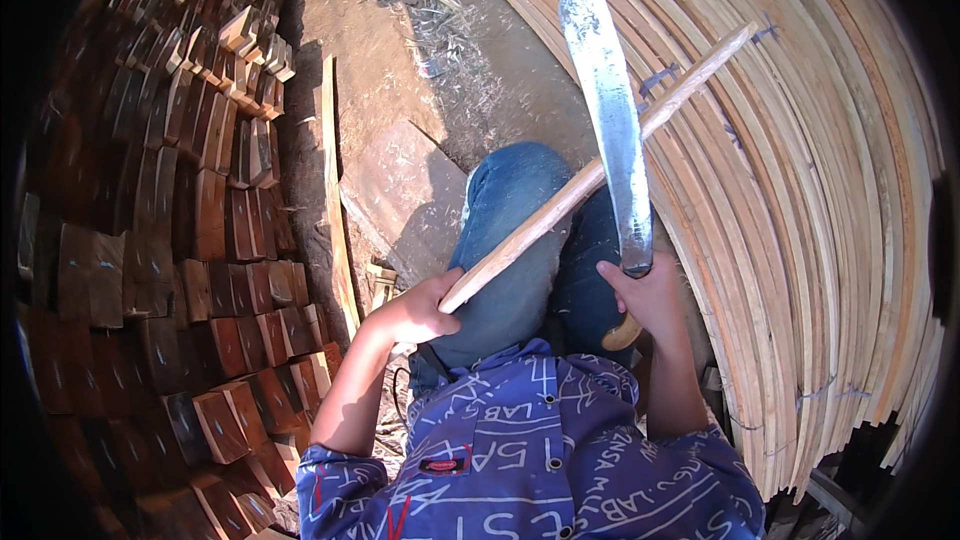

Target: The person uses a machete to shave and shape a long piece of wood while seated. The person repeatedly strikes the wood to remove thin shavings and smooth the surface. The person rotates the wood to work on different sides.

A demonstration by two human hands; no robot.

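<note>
And here the stick [520, 240] slants forward and rightward from the left hand [414, 312], fingers clasped round its near end, while the right hand [650, 296], fingers curled tight, points the machete [607, 80] forward, crossing above the stick's middle, contact unclear.

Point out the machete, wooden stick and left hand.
Machete [613, 110]: head view, middle of the blade.
Wooden stick [550, 216]: head view, middle of its length.
Left hand [411, 310]: head view, middle of the hand.
</note>
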